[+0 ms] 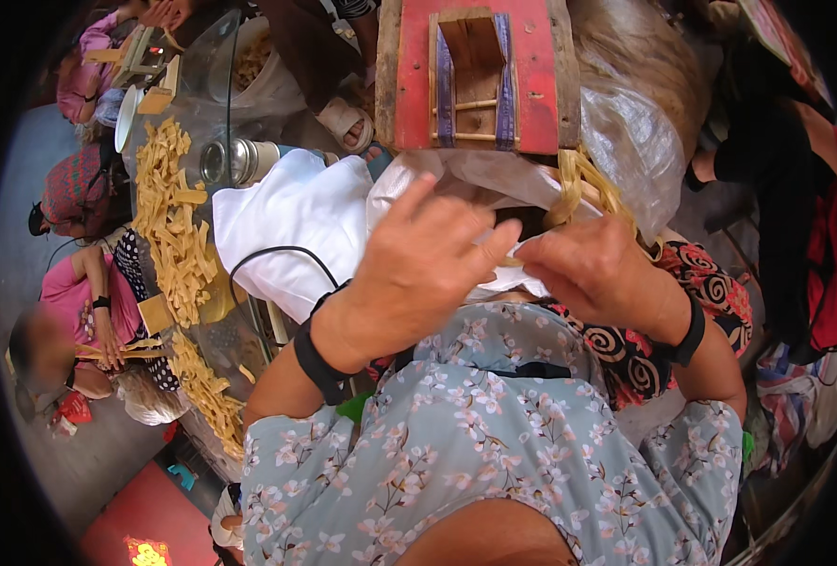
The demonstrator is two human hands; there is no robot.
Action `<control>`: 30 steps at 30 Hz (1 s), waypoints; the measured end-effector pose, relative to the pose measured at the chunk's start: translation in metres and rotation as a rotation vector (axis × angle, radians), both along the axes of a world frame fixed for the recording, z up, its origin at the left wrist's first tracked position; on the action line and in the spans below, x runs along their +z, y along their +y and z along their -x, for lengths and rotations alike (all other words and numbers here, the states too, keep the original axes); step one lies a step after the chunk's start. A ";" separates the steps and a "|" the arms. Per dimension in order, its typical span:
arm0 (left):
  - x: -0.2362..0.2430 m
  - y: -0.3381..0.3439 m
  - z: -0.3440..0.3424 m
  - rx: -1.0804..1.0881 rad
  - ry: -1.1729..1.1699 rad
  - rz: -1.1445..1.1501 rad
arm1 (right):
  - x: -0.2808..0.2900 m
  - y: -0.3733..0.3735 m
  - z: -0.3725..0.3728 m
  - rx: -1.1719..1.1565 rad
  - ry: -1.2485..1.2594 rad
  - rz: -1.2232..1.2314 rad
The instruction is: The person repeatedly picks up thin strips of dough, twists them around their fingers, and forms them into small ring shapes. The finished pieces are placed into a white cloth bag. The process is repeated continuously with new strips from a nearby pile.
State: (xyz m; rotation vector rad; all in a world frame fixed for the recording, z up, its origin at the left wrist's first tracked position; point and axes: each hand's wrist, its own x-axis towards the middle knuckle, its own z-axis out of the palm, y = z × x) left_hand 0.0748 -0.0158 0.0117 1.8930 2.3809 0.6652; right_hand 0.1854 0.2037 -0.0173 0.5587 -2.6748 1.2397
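Observation:
My left hand [423, 255] is raised over a white cloth [291, 212], its thumb and forefinger apart, slightly blurred, with nothing visibly gripped. Beside it my right hand [588, 264] pinches a pale yellow strip, mostly hidden by the fingers. More long yellow strips [583, 184] hang behind the right hand, over a white sack [399, 179] with a dark opening. Just beyond my hands is a red wooden board [536, 71] carrying a small wooden frame [475, 47] with blue bands along its sides.
A glass table [225, 330] on the left bears heaps of cut yellow pieces [168, 217]. A metal canister [244, 162] lies nearby. Several co-workers [98, 311] sit along the left. A sandalled foot [348, 123] is ahead; plastic sheeting [649, 151] and dark fabric [777, 236] are at the right.

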 end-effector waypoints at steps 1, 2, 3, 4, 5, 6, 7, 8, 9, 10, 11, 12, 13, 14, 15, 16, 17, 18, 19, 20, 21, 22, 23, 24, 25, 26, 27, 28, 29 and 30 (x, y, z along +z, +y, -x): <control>0.000 -0.002 0.000 -0.039 0.018 0.062 | 0.002 0.001 -0.001 0.035 -0.044 -0.029; -0.003 -0.006 0.000 -0.079 0.036 0.124 | 0.005 0.005 -0.003 0.068 -0.089 -0.060; -0.006 -0.009 -0.001 -0.118 0.054 0.185 | 0.006 0.009 -0.006 0.101 -0.134 -0.091; -0.008 -0.011 -0.005 -0.096 0.084 0.165 | 0.000 0.012 -0.012 0.117 -0.185 -0.049; -0.009 -0.013 -0.005 -0.077 0.089 0.146 | 0.000 0.015 -0.015 0.104 -0.191 -0.023; -0.010 -0.015 -0.002 -0.057 0.093 0.127 | 0.000 0.019 -0.017 0.091 -0.197 0.004; -0.011 -0.016 0.001 -0.037 0.097 0.108 | 0.001 0.021 -0.016 0.079 -0.203 0.030; -0.006 -0.014 0.007 -0.047 0.050 0.099 | 0.002 0.021 -0.014 0.062 -0.217 0.051; -0.009 -0.012 0.016 -0.018 -0.042 0.061 | 0.000 0.023 -0.008 0.023 -0.171 0.030; -0.013 -0.010 0.028 0.011 -0.135 0.024 | -0.005 0.027 0.004 -0.016 -0.125 0.009; -0.015 -0.006 0.040 0.049 -0.224 -0.010 | -0.009 0.032 0.018 -0.047 -0.076 -0.007; -0.017 0.001 0.053 0.126 -0.297 -0.075 | -0.009 0.038 0.035 -0.106 -0.006 -0.045; -0.017 0.008 0.066 0.203 -0.369 -0.140 | -0.007 0.044 0.054 -0.166 0.063 -0.083; -0.014 0.018 0.079 0.237 -0.236 -0.146 | -0.010 0.047 0.073 -0.214 0.155 -0.066; -0.009 0.028 0.088 0.285 -0.110 -0.113 | -0.011 0.050 0.088 -0.265 0.248 -0.051; -0.011 0.036 0.097 0.308 -0.071 -0.138 | -0.013 0.054 0.101 -0.284 0.283 -0.083; -0.011 0.041 0.105 0.336 -0.029 -0.160 | -0.014 0.057 0.114 -0.300 0.320 -0.110; -0.015 0.044 0.112 0.356 -0.090 -0.160 | -0.015 0.059 0.122 -0.314 0.357 -0.137; -0.020 0.045 0.117 0.376 -0.151 -0.160 | -0.020 0.062 0.125 -0.300 0.304 -0.174; -0.025 0.044 0.120 0.395 -0.216 -0.161 | -0.030 0.066 0.124 -0.287 0.248 -0.214; -0.029 0.042 0.118 0.424 -0.179 -0.131 | -0.038 0.071 0.122 -0.272 0.192 -0.253; -0.032 0.037 0.115 0.453 -0.142 -0.102 | -0.041 0.075 0.116 -0.254 0.103 -0.353; -0.032 0.030 0.108 0.485 -0.110 -0.072 | -0.042 0.080 0.105 -0.293 0.067 -0.283; -0.028 0.022 0.104 0.514 -0.219 -0.008 | -0.045 0.086 0.096 -0.338 0.032 -0.215; -0.024 0.019 0.098 0.417 -0.181 -0.067 | -0.047 0.087 0.087 -0.381 -0.003 -0.146; -0.020 0.013 0.088 0.330 -0.148 -0.120 | -0.041 0.083 0.079 -0.363 -0.060 -0.105; -0.017 0.005 0.077 0.257 -0.119 -0.166 | -0.040 0.074 0.071 -0.330 0.034 -0.099; -0.015 0.010 0.065 0.294 -0.160 -0.252 | -0.039 0.065 0.064 -0.297 0.128 -0.090; -0.020 0.010 0.062 0.297 -0.216 -0.350 | -0.034 0.054 0.061 -0.259 0.243 -0.065; -0.018 0.012 0.048 0.412 -0.560 -0.356 | -0.018 0.046 0.058 -0.188 0.268 -0.193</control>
